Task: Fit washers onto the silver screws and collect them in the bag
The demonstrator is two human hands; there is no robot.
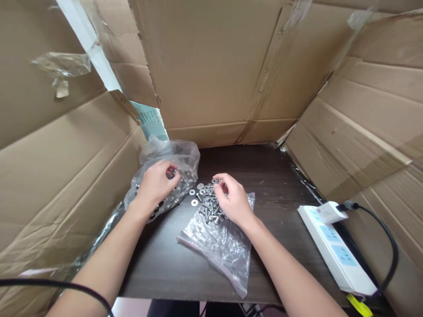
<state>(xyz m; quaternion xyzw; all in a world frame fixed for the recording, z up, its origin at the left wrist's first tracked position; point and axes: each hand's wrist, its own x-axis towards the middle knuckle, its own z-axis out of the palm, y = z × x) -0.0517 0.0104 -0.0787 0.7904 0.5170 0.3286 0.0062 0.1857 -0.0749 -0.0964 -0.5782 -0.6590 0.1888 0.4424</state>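
Observation:
My left hand [159, 184] is over a large clear plastic bag [190, 152] of small metal parts. Its thumb and fingers are pinched together, with a small dark metal piece partly visible at the tips, too small to name. My right hand [234, 200] is curled over the far right side of a pile of screws [209, 210], fingertips bent in by a few flat washers. Whatever they pinch is hidden. The screws lie on a flat clear zip bag [220, 251]. Beside them on the table are loose washers [194, 203] and a single screw [198, 197].
Cardboard walls [218, 70] enclose the dark wooden table [158, 259] at the left, back and right. A white power strip [337, 251] lies at the right, with a plugged-in adapter [330, 213] and black cable [393, 237]. Another black cable [66, 284] crosses the lower left.

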